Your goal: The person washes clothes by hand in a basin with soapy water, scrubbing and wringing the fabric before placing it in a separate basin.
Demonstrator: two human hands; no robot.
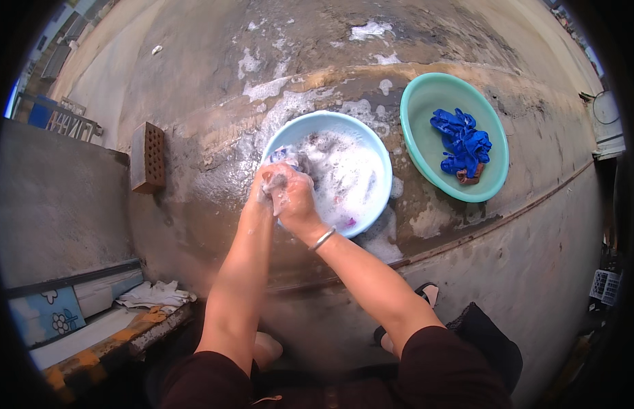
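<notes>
A light blue basin (379, 146) full of foamy water stands in front of me on wet ground. Over its left rim my two hands are pressed together. My right hand (296, 196), with a silver bangle (322, 238) at the wrist, is closed around a wet, soapy cloth (281, 155). Close against it, my left hand (264, 183) is closed on the same cloth, its fingers partly hidden by suds and the other hand. Part of the cloth, whitish with blue, bulges out above the fists. A small pink-purple patch (349, 222) shows through the foam near the basin's lower edge.
To the right, a green basin (415, 126) holds crumpled blue cloth (461, 140) and a brown piece. A perforated brick (148, 158) stands at left. White rags (157, 296) lie on a ledge at lower left. Foam patches wet the ground, and a raised edge (494, 225) runs across it.
</notes>
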